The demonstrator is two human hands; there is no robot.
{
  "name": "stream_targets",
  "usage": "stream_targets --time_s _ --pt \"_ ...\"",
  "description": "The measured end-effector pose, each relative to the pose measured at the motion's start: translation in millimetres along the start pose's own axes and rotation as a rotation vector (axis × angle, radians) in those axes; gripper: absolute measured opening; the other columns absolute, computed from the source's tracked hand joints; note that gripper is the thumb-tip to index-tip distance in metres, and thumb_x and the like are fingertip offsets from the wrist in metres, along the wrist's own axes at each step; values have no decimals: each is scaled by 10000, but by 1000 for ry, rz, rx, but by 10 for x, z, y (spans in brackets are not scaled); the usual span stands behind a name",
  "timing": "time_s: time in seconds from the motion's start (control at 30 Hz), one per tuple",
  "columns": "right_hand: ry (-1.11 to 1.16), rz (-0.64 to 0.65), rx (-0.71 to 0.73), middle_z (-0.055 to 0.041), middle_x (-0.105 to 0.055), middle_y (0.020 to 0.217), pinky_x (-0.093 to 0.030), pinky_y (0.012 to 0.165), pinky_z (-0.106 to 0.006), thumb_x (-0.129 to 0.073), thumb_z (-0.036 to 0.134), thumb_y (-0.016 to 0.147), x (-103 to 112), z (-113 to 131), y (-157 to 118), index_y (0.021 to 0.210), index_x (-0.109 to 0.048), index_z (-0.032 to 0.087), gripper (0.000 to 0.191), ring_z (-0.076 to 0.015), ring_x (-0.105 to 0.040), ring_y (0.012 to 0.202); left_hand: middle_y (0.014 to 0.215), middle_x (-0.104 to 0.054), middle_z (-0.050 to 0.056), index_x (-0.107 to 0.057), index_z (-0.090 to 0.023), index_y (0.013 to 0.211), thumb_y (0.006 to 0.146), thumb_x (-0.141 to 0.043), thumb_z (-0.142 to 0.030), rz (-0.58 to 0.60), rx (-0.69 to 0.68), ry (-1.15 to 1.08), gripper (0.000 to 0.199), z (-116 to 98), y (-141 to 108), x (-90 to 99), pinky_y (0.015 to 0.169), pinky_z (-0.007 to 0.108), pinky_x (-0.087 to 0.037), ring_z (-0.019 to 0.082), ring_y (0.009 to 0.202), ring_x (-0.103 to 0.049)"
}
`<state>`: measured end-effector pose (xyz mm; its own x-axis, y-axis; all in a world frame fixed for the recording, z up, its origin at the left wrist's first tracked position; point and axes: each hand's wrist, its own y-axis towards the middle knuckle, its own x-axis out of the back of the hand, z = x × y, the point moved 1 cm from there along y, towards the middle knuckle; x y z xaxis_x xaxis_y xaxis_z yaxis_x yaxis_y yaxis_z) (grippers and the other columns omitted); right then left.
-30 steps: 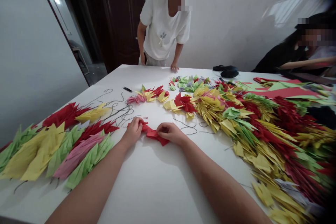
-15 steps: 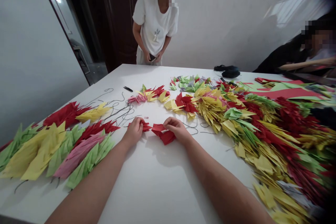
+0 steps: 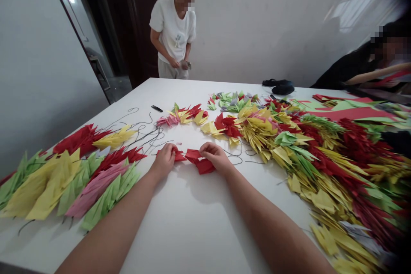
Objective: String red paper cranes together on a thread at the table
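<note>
In the head view, my left hand (image 3: 164, 161) is closed, pinching a red folded paper piece (image 3: 180, 156) at the middle of the table. Its fingers hide part of that piece. A short gap to the right, my right hand (image 3: 215, 157) grips a second red folded paper piece (image 3: 204, 166) between thumb and fingers. The two pieces come very close at their facing ends; whether they touch, I cannot tell. Black threads (image 3: 150, 137) lie loose beyond my left hand. A small pinkish item (image 3: 179, 144) rests on the table just past my hands.
Strung folded papers in green, yellow and pink (image 3: 99, 188) lie at left. A large heap of folded papers (image 3: 321, 167) covers the right side. A black pen-like tool (image 3: 156, 108) and a black pouch (image 3: 282, 89) lie farther back. One person (image 3: 175, 30) stands opposite; another (image 3: 349, 66) sits at right.
The red paper in my right hand has tilted and shifted slightly up. My hands stay nearly in place. The standing person has moved left, and the seated person's arm has moved.
</note>
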<state>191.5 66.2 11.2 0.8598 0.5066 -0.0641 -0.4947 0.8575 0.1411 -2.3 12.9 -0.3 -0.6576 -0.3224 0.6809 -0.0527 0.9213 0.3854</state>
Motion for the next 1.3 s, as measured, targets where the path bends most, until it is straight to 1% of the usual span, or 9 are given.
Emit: stream_targets --time_s 0.1,0.3,0.43,0.57,0.77,0.97,1.07,1.2,1.3 --pt "9 -4 10 17 -529 660 -372 597 -222 -637 313 618 10 -12 5 680 -533 174 185 -90 -468 616 886 -526 42 -458 -198 836 828 -347 -162 14 -11 13 117 1 3 -6 837 359 -431 174 874 -521" --pt "-4 182 -10 11 -523 685 -363 577 -210 -667 382 652 -86 -45 -12 747 -540 165 268 -83 -455 614 976 -548 71 -489 -185 929 796 -376 -149 45 -48 31 178 10 -2 -19 908 395 -390 203 981 -492" --pt "-32 191 5 10 -514 707 -354 564 -203 -651 422 676 -84 -49 -10 782 -533 166 301 -82 -444 621 1170 -519 59 -462 -212 1106 758 -381 -124 98 -77 46 368 -33 -36 16 1027 431 -262 209 1158 -406" --pt "-30 220 14 16 -504 704 -356 568 -206 -638 421 685 -83 -59 3 777 -520 168 294 -80 -441 616 1261 -473 65 -411 -227 1212 749 -510 -273 174 -139 129 476 -139 -72 28 1079 485 -92 247 1245 -317" --pt "-63 217 67 2 -534 755 -405 638 -239 -589 387 715 -122 -78 4 776 -510 178 232 -100 -497 674 1147 -549 69 -494 -210 1086 847 -438 -394 225 -181 199 306 -232 -66 -32 1060 480 -128 230 1195 -393" --pt "-829 -31 368 -39 -592 723 -388 736 -315 -541 358 753 -159 61 -59 747 -557 188 171 -159 -514 732 1078 -562 75 -492 -191 1038 836 -473 -375 117 -175 146 273 -173 -56 -25 1011 429 -276 219 1091 -466" --pt "-1141 -48 558 -74 -631 773 -333 865 -363 -567 369 739 -260 107 -96 726 -574 185 184 -195 -523 829 1086 -553 84 -487 -179 1028 843 -464 -353 75 -153 117 255 -141 -50 -31 974 400 -336 216 1073 -470" --pt "-1336 26 537 -83 -651 789 -261 949 -411 -561 404 747 -356 54 -92 766 -590 182 224 -211 -529 853 1094 -548 85 -481 -169 1025 849 -464 -348 29 -136 105 252 -129 -44 -37 954 375 -368 204 1069 -473" --pt "-1392 45 480 -58 -656 778 -237 974 -404 -534 300 771 -354 19 -78 751 -594 183 133 -195 -534 860 1059 -566 71 -495 -174 1000 836 -487 -371 15 -151 120 256 -140 -38 -30 934 367 -388 200 1037 -493"
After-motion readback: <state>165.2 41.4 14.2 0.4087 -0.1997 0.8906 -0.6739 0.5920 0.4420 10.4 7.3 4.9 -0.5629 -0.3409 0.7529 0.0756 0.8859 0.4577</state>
